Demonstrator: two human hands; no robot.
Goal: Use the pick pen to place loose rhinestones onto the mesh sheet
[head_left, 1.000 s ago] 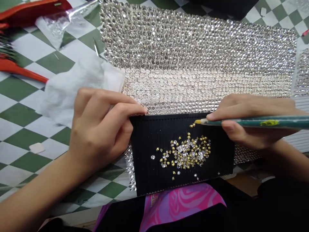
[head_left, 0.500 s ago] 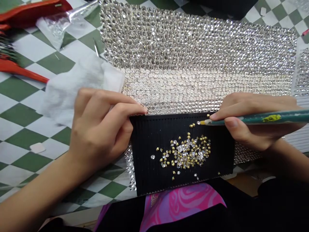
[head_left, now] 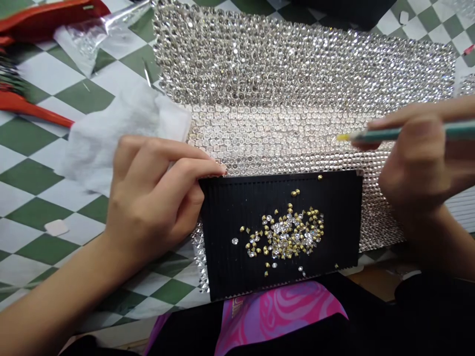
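A large sheet covered in clear rhinestones (head_left: pixel 297 84) lies across the checked table. On its near edge sits a black ridged tray (head_left: pixel 230 217) holding a heap of loose gold-backed rhinestones (head_left: pixel 285 235). My left hand (head_left: pixel 156 193) rests curled at the tray's left end, fingertips pinched against the tray's top corner. My right hand (head_left: pixel 419 163), blurred by motion, grips a green picker pencil (head_left: pixel 389 132) whose yellow tip hovers over the sheet's lower rows, above the tray.
A white cloth (head_left: pixel 111 128) lies left of the sheet. Red-handled tools (head_left: pixel 33 111) and a clear plastic bag (head_left: pixel 87 37) are at the far left. Pink patterned fabric (head_left: pixel 278 311) shows at the table's near edge.
My right hand has lifted the pencil from the tray's top edge up and right over the rhinestone sheet. My left hand has stayed in place.
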